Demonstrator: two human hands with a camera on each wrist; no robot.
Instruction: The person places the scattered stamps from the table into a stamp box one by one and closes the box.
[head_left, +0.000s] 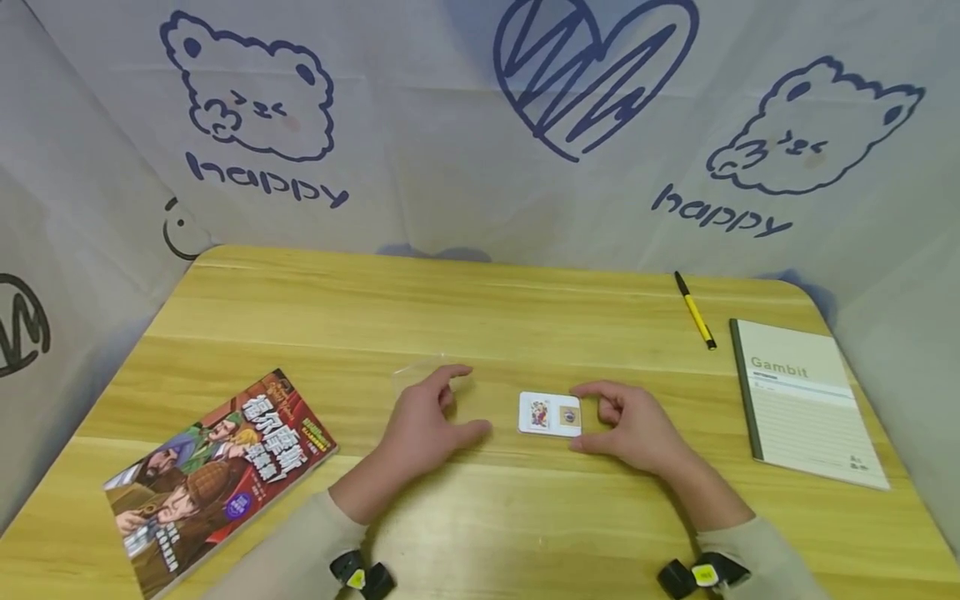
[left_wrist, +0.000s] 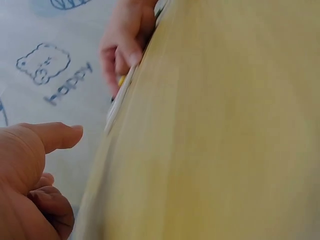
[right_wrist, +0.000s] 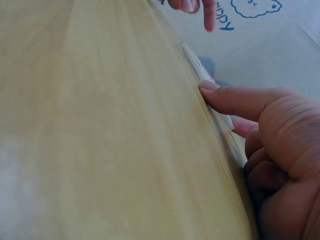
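A small flat white case (head_left: 551, 425) with rounded corners lies near the middle of the table, bearing two little pictures, one like a playing card. My right hand (head_left: 633, 427) grips its right end, forefinger on the far edge and thumb on the near one. In the right wrist view, the thumb (right_wrist: 235, 97) lies against the case's clear edge (right_wrist: 195, 62). To the left of the case, my left hand (head_left: 427, 421) holds nothing, its thumb and forefinger spread apart. Behind that hand lies a clear plastic piece (head_left: 408, 372), partly hidden.
A comic-style book (head_left: 225, 475) lies at the left of the wooden table (head_left: 480, 533). On the right are a notebook (head_left: 810, 408) and a yellow and black pen (head_left: 696, 312). White cloth (head_left: 420, 100) with drawings hangs behind the table.
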